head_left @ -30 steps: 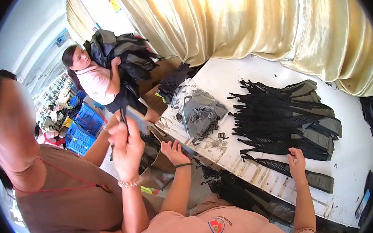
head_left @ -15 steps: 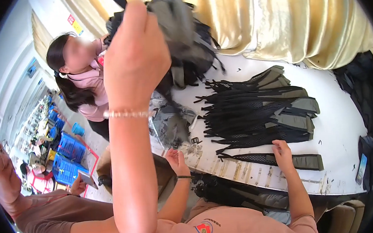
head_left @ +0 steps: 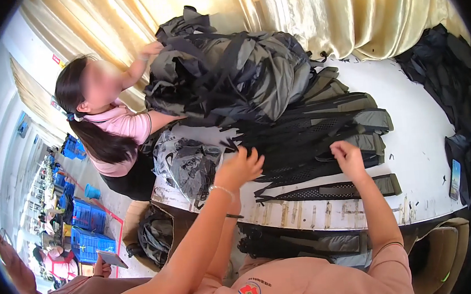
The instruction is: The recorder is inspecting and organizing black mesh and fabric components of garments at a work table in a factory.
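Note:
My right hand (head_left: 350, 160) reaches over the near side of a pile of black mesh-and-grey backpack straps (head_left: 292, 159), its fingers closed at the edge of one strap. A single strap (head_left: 327, 190) lies apart, along the near edge of the table. My left hand (head_left: 236, 202) is mostly hidden behind a co-worker's arm, so its fingers do not show. That co-worker's hand (head_left: 241, 167), with a beaded bracelet, is spread by the left ends of the straps, next to a clear plastic bag of dark parts (head_left: 187, 167).
Across the table (head_left: 419, 132), a person in pink handles a big heap of black-and-grey bags (head_left: 230, 75). More black fabric (head_left: 446, 86) and a phone (head_left: 455, 179) lie at right. The brown-sleeved co-worker holds another phone (head_left: 112, 259). Cardboard boxes (head_left: 170, 229) stand below.
The co-worker's braceleted arm has dropped from in front of the view to the straps. The bag heap now rests on the table. My right hand has moved from the single strap to the pile.

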`<move>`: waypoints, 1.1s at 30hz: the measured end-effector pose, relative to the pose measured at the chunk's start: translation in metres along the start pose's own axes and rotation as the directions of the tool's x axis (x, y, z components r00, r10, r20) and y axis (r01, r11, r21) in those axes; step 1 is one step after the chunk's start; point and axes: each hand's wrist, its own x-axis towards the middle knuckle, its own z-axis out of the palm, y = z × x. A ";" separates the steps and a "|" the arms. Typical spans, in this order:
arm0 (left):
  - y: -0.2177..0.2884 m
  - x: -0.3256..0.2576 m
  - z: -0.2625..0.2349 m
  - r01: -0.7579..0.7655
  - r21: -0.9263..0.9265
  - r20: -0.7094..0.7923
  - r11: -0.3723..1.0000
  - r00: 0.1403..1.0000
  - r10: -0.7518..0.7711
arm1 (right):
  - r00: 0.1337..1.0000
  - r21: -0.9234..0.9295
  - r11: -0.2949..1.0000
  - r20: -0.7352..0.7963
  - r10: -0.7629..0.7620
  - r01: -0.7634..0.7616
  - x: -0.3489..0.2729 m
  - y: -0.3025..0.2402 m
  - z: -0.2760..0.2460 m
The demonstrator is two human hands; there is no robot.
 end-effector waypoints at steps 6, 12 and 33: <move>0.100 -0.021 0.063 0.461 -0.875 0.105 0.145 0.474 -0.874 | 0.894 -0.330 0.871 -0.138 -0.427 0.365 0.041 -0.016 -0.002; 0.107 -0.025 0.007 0.540 -0.763 0.643 -0.356 0.688 -0.335 | 0.950 -0.546 0.801 -0.024 -0.310 0.247 0.082 0.004 -0.016; -0.104 0.222 0.232 0.612 -0.771 0.507 -0.174 0.424 -0.751 | 0.984 -0.849 0.527 0.114 0.134 0.027 0.057 0.052 0.003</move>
